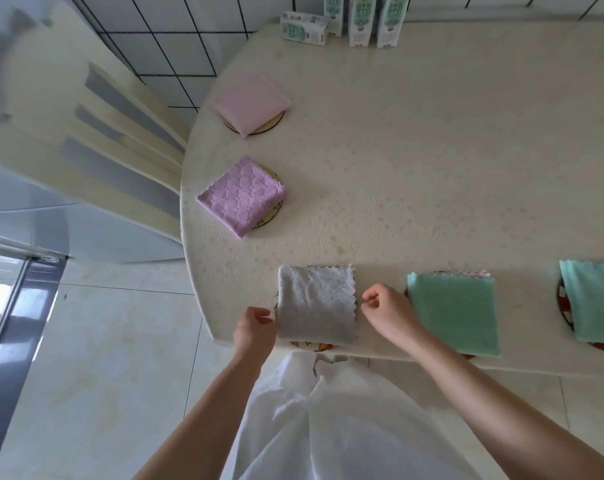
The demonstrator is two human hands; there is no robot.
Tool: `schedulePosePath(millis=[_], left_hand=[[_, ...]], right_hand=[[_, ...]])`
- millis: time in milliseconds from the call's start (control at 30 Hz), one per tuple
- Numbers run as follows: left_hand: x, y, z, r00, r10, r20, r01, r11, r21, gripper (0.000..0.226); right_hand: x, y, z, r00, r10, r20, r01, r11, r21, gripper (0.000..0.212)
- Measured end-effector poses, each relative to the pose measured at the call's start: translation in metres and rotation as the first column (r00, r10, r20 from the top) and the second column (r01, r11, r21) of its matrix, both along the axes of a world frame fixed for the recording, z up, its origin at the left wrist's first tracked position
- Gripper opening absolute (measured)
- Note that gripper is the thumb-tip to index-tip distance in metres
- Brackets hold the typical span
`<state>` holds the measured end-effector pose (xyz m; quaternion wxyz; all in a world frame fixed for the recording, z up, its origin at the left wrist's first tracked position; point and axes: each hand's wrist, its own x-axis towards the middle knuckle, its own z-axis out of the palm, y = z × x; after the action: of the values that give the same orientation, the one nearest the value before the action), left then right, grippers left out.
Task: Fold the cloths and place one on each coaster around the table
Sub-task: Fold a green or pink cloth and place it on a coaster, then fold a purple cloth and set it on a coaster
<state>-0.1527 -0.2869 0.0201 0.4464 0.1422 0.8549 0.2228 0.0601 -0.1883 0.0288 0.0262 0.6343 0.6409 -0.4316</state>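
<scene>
A folded grey cloth point(317, 303) lies on a coaster point(309, 346) at the table's near edge. My left hand point(255, 329) touches its left edge with curled fingers. My right hand point(385, 308) hovers at its right edge, fingers loosely curled, holding nothing. A folded green cloth point(453, 313) covers a coaster to the right. Another green cloth point(593, 299) lies on a red-patterned coaster point(563, 308) at the far right. A purple cloth point(241, 195) and a pink cloth point(250, 102) each rest on a coaster along the left edge.
The table point(414, 168) has a pale dotted covering. Several green-and-white cartons point(359, 19) stand at its far edge. A cream chair point(96, 133) stands left of the table. Tiled floor lies below.
</scene>
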Motion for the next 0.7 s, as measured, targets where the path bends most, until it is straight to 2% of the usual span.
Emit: schedulePosePath(millis=[133,300,467,600,700], left_hand=[[-0.026,0.018,0.009,0.999,0.034,0.024,-0.035,0.999,0.03,0.027],[-0.07,0.057,0.014,0.992,0.1,0.071,-0.109,0.985,0.134,0.029],[-0.117,0.09,0.011,0.959,0.177,0.223,-0.217,0.961,0.171,0.027],[-0.151,0.107,0.002,0.926,0.176,0.333,-0.232,0.963,0.135,0.025],[-0.166,0.115,-0.001,0.891,0.188,0.414,-0.253,0.961,0.109,0.013]], right_hand=[[-0.025,0.025,0.015,0.997,0.009,-0.071,-0.001,0.994,0.106,0.014],[-0.075,0.052,0.032,0.99,0.045,-0.134,-0.025,0.989,0.147,0.015],[-0.13,0.074,0.04,0.992,0.035,-0.12,-0.014,0.985,0.173,0.02],[-0.17,0.092,0.038,0.994,-0.05,-0.102,0.067,0.982,0.175,0.02],[-0.193,0.105,0.036,0.994,-0.084,-0.071,0.095,0.979,0.179,0.023]])
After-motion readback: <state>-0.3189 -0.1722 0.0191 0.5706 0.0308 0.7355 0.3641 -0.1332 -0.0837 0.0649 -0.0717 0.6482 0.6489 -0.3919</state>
